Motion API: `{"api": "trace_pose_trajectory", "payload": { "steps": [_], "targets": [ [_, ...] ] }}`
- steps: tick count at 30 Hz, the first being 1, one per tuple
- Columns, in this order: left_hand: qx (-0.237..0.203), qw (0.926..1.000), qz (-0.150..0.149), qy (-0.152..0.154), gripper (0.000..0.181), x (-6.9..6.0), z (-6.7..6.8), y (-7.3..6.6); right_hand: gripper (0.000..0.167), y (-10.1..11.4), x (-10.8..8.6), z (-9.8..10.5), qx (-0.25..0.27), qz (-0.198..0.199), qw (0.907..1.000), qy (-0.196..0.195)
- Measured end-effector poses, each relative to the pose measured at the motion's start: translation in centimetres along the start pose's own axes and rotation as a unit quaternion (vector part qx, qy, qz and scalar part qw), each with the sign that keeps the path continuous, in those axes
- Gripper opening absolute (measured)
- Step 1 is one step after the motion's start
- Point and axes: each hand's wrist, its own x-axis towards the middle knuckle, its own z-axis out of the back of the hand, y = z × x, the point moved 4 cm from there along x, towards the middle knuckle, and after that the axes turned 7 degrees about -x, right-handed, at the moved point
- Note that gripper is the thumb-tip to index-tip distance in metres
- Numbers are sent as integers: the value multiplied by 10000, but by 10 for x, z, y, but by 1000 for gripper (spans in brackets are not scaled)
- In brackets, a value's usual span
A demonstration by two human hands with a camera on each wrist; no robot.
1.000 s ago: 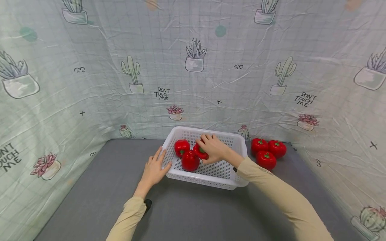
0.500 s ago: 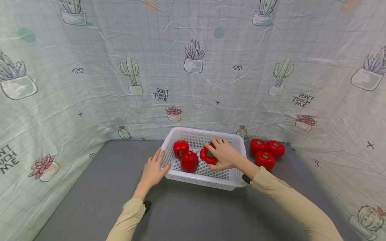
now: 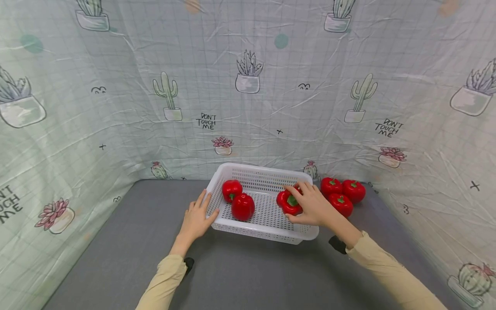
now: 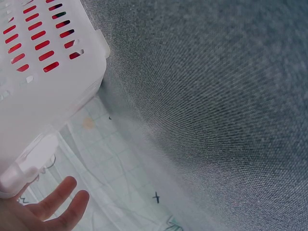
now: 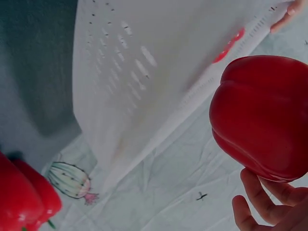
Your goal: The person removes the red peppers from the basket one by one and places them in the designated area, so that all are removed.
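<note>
My right hand [image 3: 313,206] grips a red bell pepper [image 3: 286,202] with a green stem, over the right part of a white perforated basket [image 3: 263,234]. In the right wrist view this held pepper [image 5: 262,115] is lifted above the rim, fingers beneath it. Two more red bell peppers, a front one [image 3: 243,207] and a rear one [image 3: 231,189], lie side by side in the basket's left half. My left hand [image 3: 195,220] rests at the basket's left rim, fingers extended. Two of its fingers [image 4: 57,195] show beyond the basket in the left wrist view.
Three red bell peppers [image 3: 341,205] cluster on the grey tabletop [image 3: 248,271], just right of the basket. A cactus-printed cloth [image 3: 271,142] hangs behind and at both sides. Dark wrist bands [image 3: 338,244] show at the sleeves.
Gripping the bell pepper, my right hand has drawn it rightward, away from the other two in the basket, toward the right rim. My left hand has stayed on the left rim.
</note>
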Motion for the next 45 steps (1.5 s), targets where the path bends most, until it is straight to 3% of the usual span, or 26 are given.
{"api": "trace_pose_trajectory", "payload": {
  "steps": [10, 15, 21, 38, 45],
  "targets": [
    [-51, 10000, -49, -18, 62, -1, 1, 1, 78, -13, -24, -1, 556, -723, 9955, -265],
    [-93, 9999, -57, -3, 62, -1, 1, 0, 76, -18, -36, 2, 821, -885, 9917, -439],
    [-103, 9999, -29, 8, 62, -1, -1, 0, 78, -24, -52, 4, 612, -972, 9915, -607],
    [-37, 10000, -57, 10, 63, 1, -2, 2, 80, -55, -91, 11, 587, -1764, 9810, -563],
    [-37, 10000, -44, 29, 63, 1, -2, 2, 76, -69, -107, 10, 422, -1956, 9763, -822]
  ]
}}
